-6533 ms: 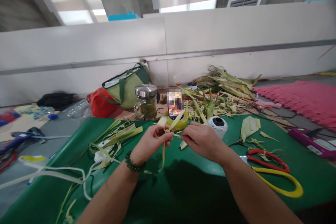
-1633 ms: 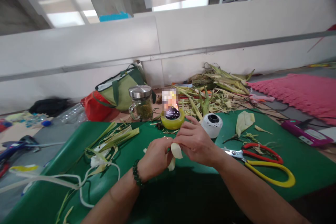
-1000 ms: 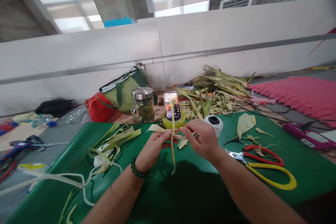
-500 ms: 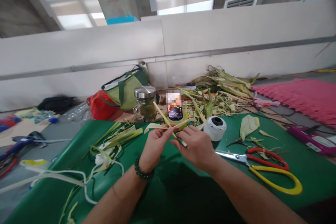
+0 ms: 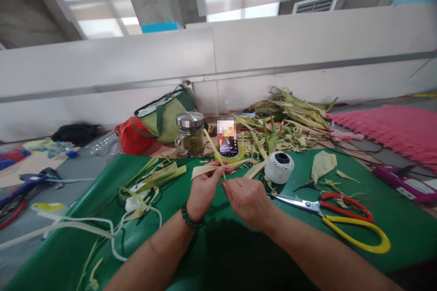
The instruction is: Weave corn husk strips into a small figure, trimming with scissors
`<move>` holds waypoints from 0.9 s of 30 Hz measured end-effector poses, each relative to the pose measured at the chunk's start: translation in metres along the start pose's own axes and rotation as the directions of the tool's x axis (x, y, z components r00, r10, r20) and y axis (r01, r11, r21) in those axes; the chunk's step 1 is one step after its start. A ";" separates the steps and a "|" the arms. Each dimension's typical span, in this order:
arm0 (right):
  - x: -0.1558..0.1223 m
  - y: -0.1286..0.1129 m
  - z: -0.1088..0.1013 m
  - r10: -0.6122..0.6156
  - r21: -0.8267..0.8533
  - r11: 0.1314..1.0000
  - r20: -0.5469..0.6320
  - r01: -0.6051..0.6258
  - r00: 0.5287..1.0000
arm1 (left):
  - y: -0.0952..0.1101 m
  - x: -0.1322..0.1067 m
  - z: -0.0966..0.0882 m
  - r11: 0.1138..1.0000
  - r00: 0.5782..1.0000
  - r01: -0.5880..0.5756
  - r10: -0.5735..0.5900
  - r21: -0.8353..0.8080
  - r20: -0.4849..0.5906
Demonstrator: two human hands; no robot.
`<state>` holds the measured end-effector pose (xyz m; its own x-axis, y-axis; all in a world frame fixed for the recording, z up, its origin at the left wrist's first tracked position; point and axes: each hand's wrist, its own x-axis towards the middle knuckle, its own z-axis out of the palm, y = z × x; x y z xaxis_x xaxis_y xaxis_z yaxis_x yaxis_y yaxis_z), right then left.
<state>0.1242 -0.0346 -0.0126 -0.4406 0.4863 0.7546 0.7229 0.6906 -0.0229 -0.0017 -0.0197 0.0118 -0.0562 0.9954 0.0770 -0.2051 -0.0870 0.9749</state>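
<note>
Pale strips of corn husk (image 5: 213,144) cross between my two hands. My left hand (image 5: 205,188) pinches the crossing, thumb on top, with one strip slanting up and away and another lying sideways. Fingers curled, my right hand (image 5: 247,198) is closed around the lower end of the slanting strip, just right of my left thumb. Behind the hands a phone (image 5: 227,138) with a lit screen leans upright on a yellow roll of tape (image 5: 239,157). Right of the hands stands a spool of white thread (image 5: 279,168). Scissors (image 5: 321,207) with red and yellow handles lie nearby.
Green husks (image 5: 157,179) and a white cord (image 5: 112,236) lie on the left of the green mat (image 5: 218,254). A lidded glass jar (image 5: 190,134) and green bag (image 5: 164,116) stand behind. Husks (image 5: 293,109) pile up at the back right, by a pink rug (image 5: 382,127).
My right hand's fingers have curled in from an extended pinch to a closed grip on the strip's lower end. The sideways strip has shifted slightly; the camera view moved a little.
</note>
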 end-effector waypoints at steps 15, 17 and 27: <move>0.011 0.014 -0.021 0.061 0.113 0.992 -0.094 -0.050 0.994 | 0.001 0.006 -0.007 0.992 0.999 -0.026 0.023 0.123 0.025; 0.015 0.025 -0.028 0.119 0.039 0.993 -0.129 -0.115 0.985 | 0.003 0.006 -0.008 0.986 0.998 -0.059 0.054 0.155 0.035; 0.008 0.023 -0.015 0.112 -0.047 0.994 0.359 -0.102 0.927 | -0.004 0.010 -0.010 0.932 0.992 -0.129 0.127 0.339 0.026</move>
<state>0.1454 -0.0229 0.0030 -0.5181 0.7202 0.4614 0.7885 0.6112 -0.0687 -0.0108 -0.0102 0.0069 -0.0562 0.9770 0.2059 0.1475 -0.1958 0.9695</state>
